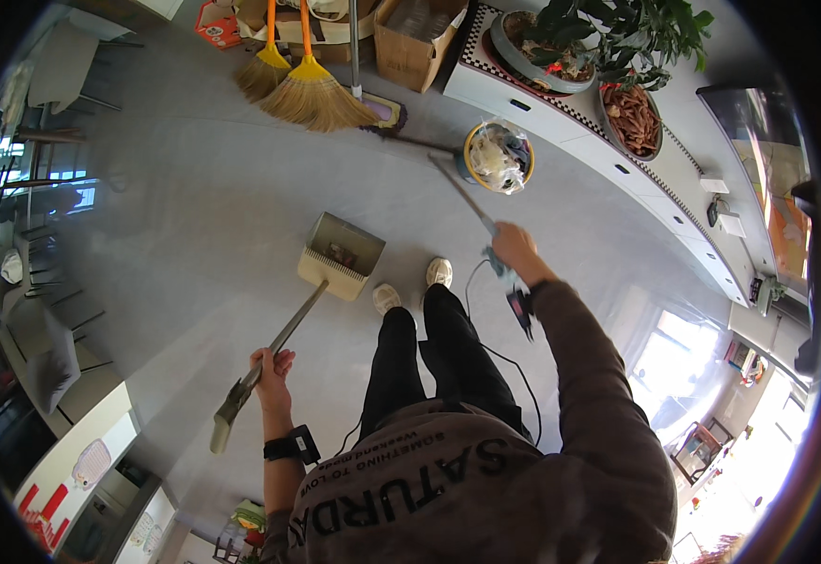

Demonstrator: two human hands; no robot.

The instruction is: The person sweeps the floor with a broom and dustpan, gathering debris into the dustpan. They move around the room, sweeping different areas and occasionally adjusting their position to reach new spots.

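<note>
My left hand point(273, 374) grips the upper handle of a long-handled dustpan point(333, 273), whose pan stands on the floor in front of my left foot with some dark debris inside. My right hand point(514, 245) is closed around a long thin grey handle point(461, 190) that slants up and left, its far end close to a bin point(500, 156) with a yellow rim. Crumpled clear plastic and other rubbish fill the bin. What kind of tool the handle belongs to is unclear. A dark device with a cable point(521, 310) hangs below my right wrist.
Two straw brooms point(318, 95) and a flat mop point(385, 113) stand at the top, beside a cardboard box point(414, 49). A long white cabinet point(565, 127) with potted plants curves along the right. Chairs point(65, 63) line the left. A cable runs by my right leg.
</note>
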